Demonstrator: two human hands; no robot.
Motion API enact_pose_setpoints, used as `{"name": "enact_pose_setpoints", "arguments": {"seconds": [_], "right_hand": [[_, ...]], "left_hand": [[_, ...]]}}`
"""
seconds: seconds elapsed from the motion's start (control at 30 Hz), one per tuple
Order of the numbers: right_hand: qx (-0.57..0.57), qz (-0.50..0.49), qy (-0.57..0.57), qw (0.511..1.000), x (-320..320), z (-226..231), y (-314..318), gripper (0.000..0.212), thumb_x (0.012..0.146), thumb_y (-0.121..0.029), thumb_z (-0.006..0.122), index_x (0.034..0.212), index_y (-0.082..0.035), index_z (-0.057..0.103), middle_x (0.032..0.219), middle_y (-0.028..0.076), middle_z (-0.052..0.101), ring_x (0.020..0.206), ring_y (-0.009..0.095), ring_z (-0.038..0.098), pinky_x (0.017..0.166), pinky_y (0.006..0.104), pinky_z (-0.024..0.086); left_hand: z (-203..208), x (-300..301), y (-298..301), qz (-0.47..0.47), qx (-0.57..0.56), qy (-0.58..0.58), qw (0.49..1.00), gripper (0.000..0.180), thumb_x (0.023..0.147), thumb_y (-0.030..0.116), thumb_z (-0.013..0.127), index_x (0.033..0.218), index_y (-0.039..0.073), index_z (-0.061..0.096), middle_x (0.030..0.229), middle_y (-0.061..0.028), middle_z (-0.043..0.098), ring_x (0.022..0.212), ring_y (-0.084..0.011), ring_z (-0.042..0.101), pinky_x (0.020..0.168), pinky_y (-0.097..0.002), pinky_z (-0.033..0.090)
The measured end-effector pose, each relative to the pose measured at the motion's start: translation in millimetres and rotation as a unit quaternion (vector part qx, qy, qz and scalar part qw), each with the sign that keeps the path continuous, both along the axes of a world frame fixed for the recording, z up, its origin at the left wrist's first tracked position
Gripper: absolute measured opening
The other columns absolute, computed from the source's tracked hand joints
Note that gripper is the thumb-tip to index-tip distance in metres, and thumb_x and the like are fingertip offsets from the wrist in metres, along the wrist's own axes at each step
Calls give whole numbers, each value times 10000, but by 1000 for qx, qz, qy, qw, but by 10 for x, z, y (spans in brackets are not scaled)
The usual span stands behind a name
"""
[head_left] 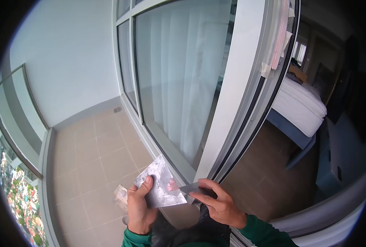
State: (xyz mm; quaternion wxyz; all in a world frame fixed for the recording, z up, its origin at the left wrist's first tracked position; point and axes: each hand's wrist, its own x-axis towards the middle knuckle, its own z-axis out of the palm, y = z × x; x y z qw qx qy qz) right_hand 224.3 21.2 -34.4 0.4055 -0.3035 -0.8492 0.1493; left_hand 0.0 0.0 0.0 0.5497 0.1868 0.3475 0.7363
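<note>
We see the left hand [139, 202] grasping a silver sheet [161, 187] by its left side, thumb pressed flat on the upper face and the other fingers out of sight beneath. The sheet lies ahead and to the right of that hand, tilted, its shiny face toward us, with a pinkish patch near its right edge. Our right hand [224, 208] pinches a dark flat piece [196, 190], fingers stretched along it; the piece extends leftward from the fingertips, and its tip meets the sheet's right edge in our view, though we cannot tell whether the two touch. So the sheet sits between our hands, held by the left one alone as far as we can see. Just beside the left wrist, below it, we find a pale box-like object [121, 195] on the tiled floor [82, 181]. Beyond the sheet stands a glass panel [179, 82] in a white frame [232, 90].
</note>
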Motion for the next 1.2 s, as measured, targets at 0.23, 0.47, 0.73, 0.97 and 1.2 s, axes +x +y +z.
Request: {"name": "enact_pose_setpoints", "arguments": {"seconds": [0.23,0.47,0.73,0.97,1.2], "right_hand": [[170,-30,-44,984,191,518,-27,457,739,56,649,1143,-145,724,1116,67,642,999,244,623,822,358,435],[173,-45,-64,982,176,516,-11,483,734,47,637,1175,-137,703,1132,56,633,1003,245,611,825,361,425],[96,-89,-8,991,-44,440,-97,520,716,89,612,1196,-96,686,1126,82,634,975,269,582,856,391,445],[59,-71,6,996,-109,296,-143,552,722,86,581,1238,-98,656,1163,70,609,1015,276,571,883,401,440],[48,-94,30,994,-92,354,-109,580,713,101,584,1259,-86,638,1164,91,598,1016,299,570,879,417,449]], "left_hand": [[-103,148,99,110,57,116,985,152,928,122,661,975,-23,661,923,-79,691,803,-146,645,745,-294,515],[-90,310,113,166,61,181,967,129,915,123,687,905,-4,670,856,-52,679,743,-115,610,698,-260,492],[-234,668,124,300,109,171,932,261,966,213,635,936,-41,686,892,-99,703,780,-128,645,705,-260,514],[-471,910,157,344,117,175,915,246,1001,159,569,955,-59,673,847,-97,692,730,-125,612,675,-258,491],[-485,908,202,350,128,174,911,233,1001,144,565,955,-63,662,864,-119,699,726,-127,618,655,-251,493]]}}
